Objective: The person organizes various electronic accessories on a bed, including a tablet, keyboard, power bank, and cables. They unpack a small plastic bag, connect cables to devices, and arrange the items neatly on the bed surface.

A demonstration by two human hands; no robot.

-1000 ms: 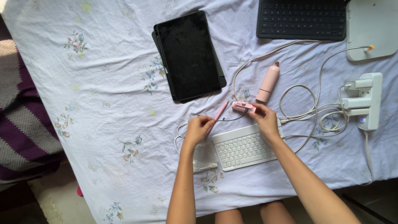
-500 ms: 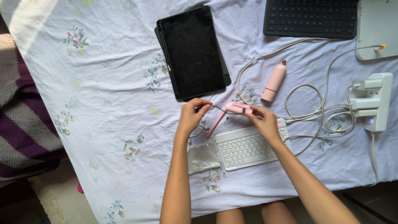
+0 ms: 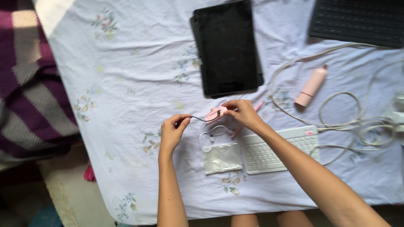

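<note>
Head view: a desk [image 3: 126, 75] under a white floral cloth stood beside a purple striped blanket [image 3: 29, 84]. It carried one tablet [image 3: 227, 48], two keyboards, one pink tube [image 3: 311, 86], one clear pouch [image 3: 222, 157]. The right hand [image 3: 244, 114] pinched a small pink device [image 3: 215, 113]; the left hand [image 3: 172, 132] pinched its thin black cord [image 3: 198, 119], both just above the cloth.

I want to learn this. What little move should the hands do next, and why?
Probably pull the left hand a bit further left. It pinches the end of a thin black cord that runs in a slack curve to the small pink device the right hand holds.
</note>
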